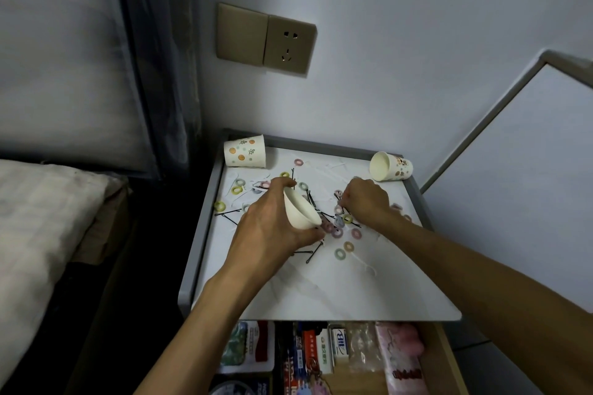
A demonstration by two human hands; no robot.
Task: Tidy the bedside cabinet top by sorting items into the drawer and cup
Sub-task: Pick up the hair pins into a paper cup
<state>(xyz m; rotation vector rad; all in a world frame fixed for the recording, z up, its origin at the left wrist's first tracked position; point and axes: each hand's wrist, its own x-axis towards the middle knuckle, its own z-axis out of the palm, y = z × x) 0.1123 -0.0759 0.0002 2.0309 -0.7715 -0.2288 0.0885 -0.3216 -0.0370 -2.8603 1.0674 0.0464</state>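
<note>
My left hand [272, 228] grips a white paper cup [301, 210], tilted with its mouth toward the far left, above the middle of the white cabinet top [321, 285]. My right hand [365, 199] reaches down into a scatter of small coloured hair rings [348, 246] and black hairpins [313, 254], its fingertips pinching at a hairpin near the centre of the pile. More rings and pins lie at the left [219, 204]. The drawer [321, 359] below stands open and is full of packets.
Two patterned paper cups lie on their sides at the back: one at the back left [245, 151], one at the back right [390, 166]. A grey raised rim [199, 234] edges the top. A bed [41, 218] stands left; a wall socket [288, 43] is above.
</note>
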